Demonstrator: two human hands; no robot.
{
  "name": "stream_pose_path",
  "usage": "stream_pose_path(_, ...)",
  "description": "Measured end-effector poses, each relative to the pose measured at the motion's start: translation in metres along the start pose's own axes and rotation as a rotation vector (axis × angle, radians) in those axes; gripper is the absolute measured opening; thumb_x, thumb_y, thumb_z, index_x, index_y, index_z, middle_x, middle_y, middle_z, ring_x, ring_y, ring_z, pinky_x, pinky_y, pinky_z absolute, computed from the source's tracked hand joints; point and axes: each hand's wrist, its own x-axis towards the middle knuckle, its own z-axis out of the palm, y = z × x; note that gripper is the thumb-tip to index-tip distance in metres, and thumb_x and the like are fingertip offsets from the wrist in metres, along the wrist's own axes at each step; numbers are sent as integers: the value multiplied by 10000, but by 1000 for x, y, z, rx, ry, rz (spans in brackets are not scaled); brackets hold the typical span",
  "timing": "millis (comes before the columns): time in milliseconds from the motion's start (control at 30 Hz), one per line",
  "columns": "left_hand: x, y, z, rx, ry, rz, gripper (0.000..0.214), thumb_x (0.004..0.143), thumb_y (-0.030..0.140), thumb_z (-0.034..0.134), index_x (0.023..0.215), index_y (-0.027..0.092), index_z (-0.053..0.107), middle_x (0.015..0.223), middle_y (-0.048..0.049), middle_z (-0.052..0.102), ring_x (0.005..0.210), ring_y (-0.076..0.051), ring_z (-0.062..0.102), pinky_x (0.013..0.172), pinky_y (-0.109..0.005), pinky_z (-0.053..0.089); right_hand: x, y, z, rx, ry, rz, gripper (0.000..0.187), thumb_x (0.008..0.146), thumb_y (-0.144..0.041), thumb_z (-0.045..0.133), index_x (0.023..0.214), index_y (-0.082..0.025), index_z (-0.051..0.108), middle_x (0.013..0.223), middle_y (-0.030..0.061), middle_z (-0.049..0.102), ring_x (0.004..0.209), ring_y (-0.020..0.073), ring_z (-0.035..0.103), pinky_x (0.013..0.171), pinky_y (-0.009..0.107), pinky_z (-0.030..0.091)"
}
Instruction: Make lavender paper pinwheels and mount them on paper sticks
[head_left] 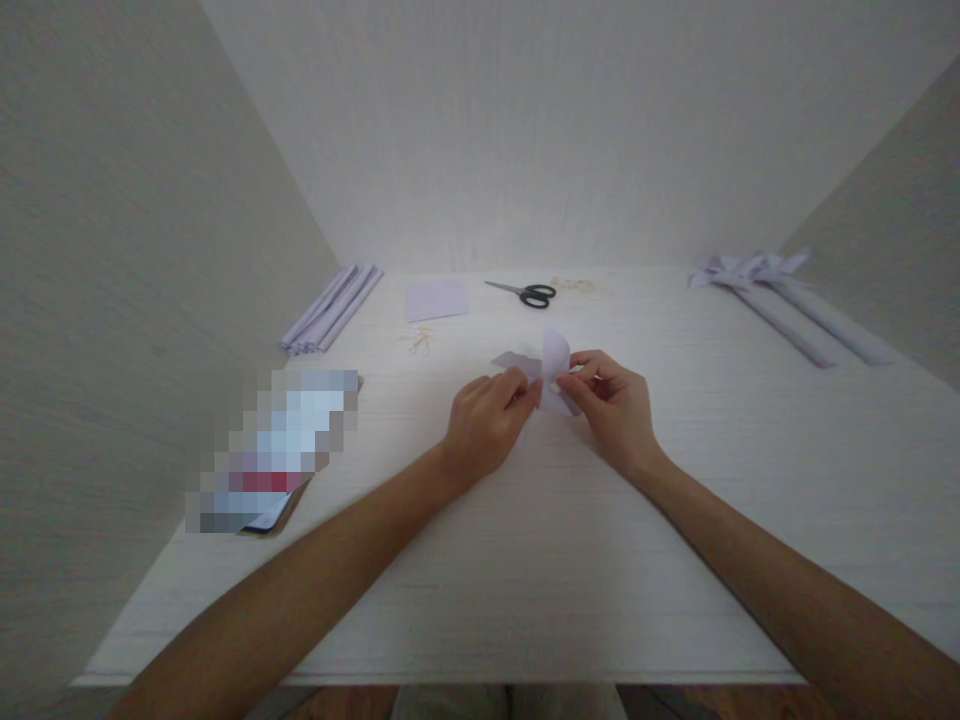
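The white counter (480, 580) is carrying everything. Above its middle, the left hand (484, 425) and right hand (616, 405) are each pinching, fingers closed, the folded lilac paper (556, 356) between them. Black-handled scissors (529, 293) are lying well behind it.

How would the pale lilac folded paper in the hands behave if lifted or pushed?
The pale lilac folded paper looks thin, probably light: left hand and right hand pinch it by fingertips alone. Its flap stands upright, so folds likely stiffen it. Pushed, it may slide or crumple.
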Motion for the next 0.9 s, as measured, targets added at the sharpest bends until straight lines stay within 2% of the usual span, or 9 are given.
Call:
stream_pose_path(133,-2,-3,3,-61,-37,0,126,777,236,481,801,177,589,717,-16,544,572,-73,479,517,-194,380,1,0,-1,31,7,19,206,641,-250,629,505,-162,501,776,2,519,507,59,427,429,218,316)
stream_pose_path(300,-2,-4,4,-156,18,-100,140,752,217,509,861,175,587,786,-29,533,641,-82,495,557,-194,423,4,7,-3,98,17,29,212,657,-264,623,519,-161,500,788,2,533,571,72,466,487,214,356)
stream_pose_path(467,6,-5,0,-206,137,-327,315,664,160,580,978,162,546,904,-64,508,826,-144,503,679,-271,456,6,14,-6,161,-8,82,209,659,-266,629,529,-156,507,791,1,542,602,71,481,517,204,371)
stream_pose_path(567,9,-9,-1,-342,83,-351,400,638,132,595,1028,174,515,941,-60,536,831,-138,524,715,-284,461,7,15,-6,187,-84,140,198,649,-285,638,544,-155,531,808,13,555,611,80,493,503,205,372)
stream_pose_path(667,9,-11,0,-494,33,-378,333,676,130,564,1003,184,532,888,-35,584,747,-102,552,663,-237,474,8,16,-6,234,-147,180,204,630,-289,653,535,-155,534,806,17,564,624,92,509,506,213,380)
stream_pose_path(800,9,-8,-2,-504,45,-330,161,715,137,537,850,169,619,832,-42,611,764,-104,562,678,-232,473,9,15,-7,271,-184,226,192,613,-270,668,526,-152,543,790,13,574,619,88,510,518,217,375)
stream_pose_path(900,11,-6,-5,-550,8,-301,136,728,146,533,794,166,650,891,-67,612,789,-107,570,704,-248,472,10,11,-8,306,-186,267,198,583,-262,688,512,-149,541,769,6,572,596,78,500,519,217,367)
